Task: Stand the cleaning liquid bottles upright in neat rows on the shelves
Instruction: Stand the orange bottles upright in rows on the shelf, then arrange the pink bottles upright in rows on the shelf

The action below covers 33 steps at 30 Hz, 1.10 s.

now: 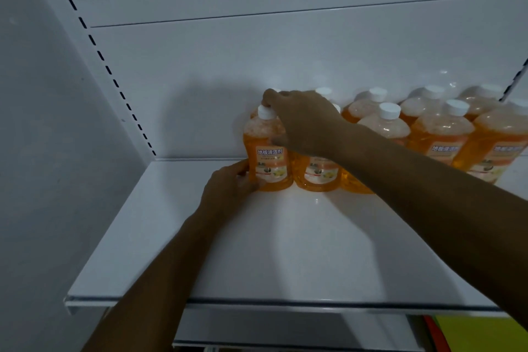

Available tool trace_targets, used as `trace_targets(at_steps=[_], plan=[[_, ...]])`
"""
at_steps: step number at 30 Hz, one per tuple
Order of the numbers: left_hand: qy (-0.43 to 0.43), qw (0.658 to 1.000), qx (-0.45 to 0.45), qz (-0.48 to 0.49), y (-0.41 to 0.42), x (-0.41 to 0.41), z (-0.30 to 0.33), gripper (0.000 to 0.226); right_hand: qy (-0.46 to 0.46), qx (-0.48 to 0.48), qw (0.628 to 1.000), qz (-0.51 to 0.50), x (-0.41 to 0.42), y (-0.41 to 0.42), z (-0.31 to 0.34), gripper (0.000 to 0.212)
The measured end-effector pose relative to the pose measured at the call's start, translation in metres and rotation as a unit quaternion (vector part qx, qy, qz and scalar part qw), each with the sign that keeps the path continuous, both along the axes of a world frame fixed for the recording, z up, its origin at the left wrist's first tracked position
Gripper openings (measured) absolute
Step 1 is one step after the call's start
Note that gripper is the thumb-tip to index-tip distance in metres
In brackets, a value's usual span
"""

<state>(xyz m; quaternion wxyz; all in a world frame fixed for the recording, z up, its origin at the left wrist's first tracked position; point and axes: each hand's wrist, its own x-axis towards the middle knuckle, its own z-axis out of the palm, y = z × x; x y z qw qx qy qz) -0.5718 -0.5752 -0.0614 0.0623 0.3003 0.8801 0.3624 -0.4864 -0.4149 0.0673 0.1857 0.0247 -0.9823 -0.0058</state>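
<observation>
A white metal shelf (pixel 285 251) juts from a pale back panel (pixel 257 48) in dim light. A slotted upright (pixel 94 46) runs down the left, beside a grey side wall (pixel 34 123).

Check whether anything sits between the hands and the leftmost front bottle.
Nothing visible does. The left hand already holds the leftmost front bottle at its base, and the right hand holds its white cap.
</observation>
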Motion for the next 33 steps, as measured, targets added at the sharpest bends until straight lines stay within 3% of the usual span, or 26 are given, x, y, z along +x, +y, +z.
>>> trace_targets(at_steps=[5, 8, 12, 15, 21, 33], plan=[[0.019, 0.999, -0.034, 0.002, -0.002, 0.004, 0.0, 0.05, 0.004, 0.029, 0.999, -0.016, 0.003, -0.004, -0.003, 0.059], [0.04, 0.995, -0.09, 0.009, -0.002, 0.01, 0.001, 0.04, -0.006, 0.072, 0.997, -0.033, 0.004, -0.006, -0.006, 0.07], [0.058, 0.982, -0.178, 0.036, -0.017, 0.032, 0.0, 0.074, 0.029, 0.078, 0.996, -0.036, 0.025, -0.003, -0.007, 0.079], [0.077, 0.978, -0.189, 0.042, -0.026, 0.068, 0.008, 0.079, 0.058, 0.035, 0.997, -0.03, 0.056, 0.003, -0.007, 0.074], [0.15, 0.975, -0.165, 0.022, 0.002, 0.162, 0.021, 0.073, 0.062, -0.017, 0.996, -0.059, 0.154, 0.031, -0.009, 0.068], [0.225, 0.953, -0.148, -0.14, 0.162, 0.334, 0.026, 0.077, 0.006, -0.048, 0.958, -0.282, 0.411, 0.188, -0.014, 0.074]])
